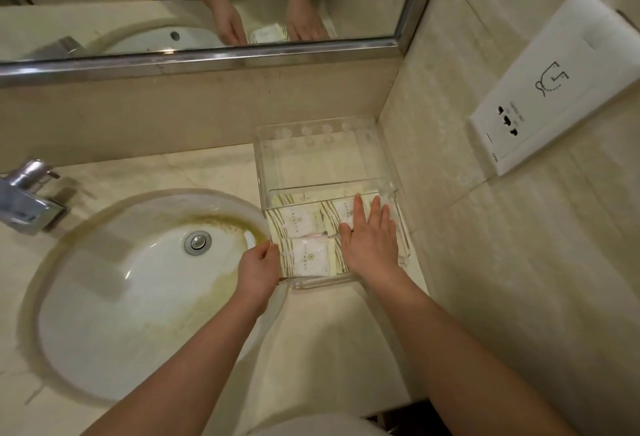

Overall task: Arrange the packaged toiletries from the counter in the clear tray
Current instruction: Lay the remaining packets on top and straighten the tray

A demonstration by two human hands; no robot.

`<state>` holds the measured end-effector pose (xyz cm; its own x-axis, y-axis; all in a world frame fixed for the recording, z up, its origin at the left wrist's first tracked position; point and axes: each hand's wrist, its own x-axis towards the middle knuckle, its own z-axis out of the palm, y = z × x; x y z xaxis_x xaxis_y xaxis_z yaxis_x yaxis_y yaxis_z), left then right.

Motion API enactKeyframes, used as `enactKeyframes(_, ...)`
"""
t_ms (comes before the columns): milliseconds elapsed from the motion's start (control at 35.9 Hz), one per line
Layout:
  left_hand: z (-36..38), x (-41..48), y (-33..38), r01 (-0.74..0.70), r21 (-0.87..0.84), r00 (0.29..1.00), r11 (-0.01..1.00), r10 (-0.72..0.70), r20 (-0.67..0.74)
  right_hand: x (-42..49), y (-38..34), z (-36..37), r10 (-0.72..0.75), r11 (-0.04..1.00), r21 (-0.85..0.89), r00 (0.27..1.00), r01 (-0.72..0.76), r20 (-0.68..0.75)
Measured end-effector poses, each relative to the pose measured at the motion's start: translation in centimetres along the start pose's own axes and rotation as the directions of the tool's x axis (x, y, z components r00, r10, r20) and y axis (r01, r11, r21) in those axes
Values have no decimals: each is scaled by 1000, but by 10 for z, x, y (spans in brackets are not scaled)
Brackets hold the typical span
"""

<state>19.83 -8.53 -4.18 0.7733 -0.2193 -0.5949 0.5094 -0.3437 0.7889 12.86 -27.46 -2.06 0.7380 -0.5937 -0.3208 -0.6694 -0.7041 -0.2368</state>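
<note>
1. Two bare forearms reach in from the near edge of the counter (pixel 329 331), nearest the camera.
2. Far left: metal tap (pixel 27 196) at the counter's left edge, beside the oval sink (pixel 114 297); drain plug (pixel 197 242) near the sink's back. Yellowish staining along the sink's right rim.
3. Left hand (pixel 259 271) sits over the sink's right rim, fingers curled, thumb and fingertips pinching the near-left edge of the clear tray (pixel 346 281). Can't tell whether it also touches a packet.
4. Clear tray stands in the counter's back right corner, against the right wall, near the back wall. Its back half has a raised clear shelf with round holes.
5. Packaged toiletries lie flat in the tray's front half: near-left packet (pixel 310 257), white with a small flower logo, touching the back-left packet (pixel 298 220); back-right packet (pixel 343 210) partly under the right hand.
6. Right hand (pixel 370 238) lies flat, palm down, fingers spread and straight, pressing on the right-side packets; grips nothing.
7. Mirror (pixel 207 2) above the back wall reflects both hands.
8. Right wall: white socket plate (pixel 554 89).
</note>
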Motion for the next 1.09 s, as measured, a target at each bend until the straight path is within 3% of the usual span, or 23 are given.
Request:
enactKeyframes(390,5,-6,16,6,-28,999,1000,-8,-47,10,-4,-7,-13,999,-33,1000,13,3)
enactKeyframes(585,6,-6,18,8,3,998,1000,-8,-58,-2,-2,-14,2,998,-64,994,-9,-112)
enactKeyframes(696,6,-6,18,11,-3,998,1000,-11,-61,-16,-10,-17,-143,990,-44,962,137,-232)
enactKeyframes(807,6,-7,18,-3,6,998,1000,3,-66,-20,-20,-9,-300,953,-76,949,294,-92)
enactKeyframes(1086,7,-10,23,7,-15,998,1000,-8,-67,-6,-27,-3,-177,983,-59,983,175,-37)
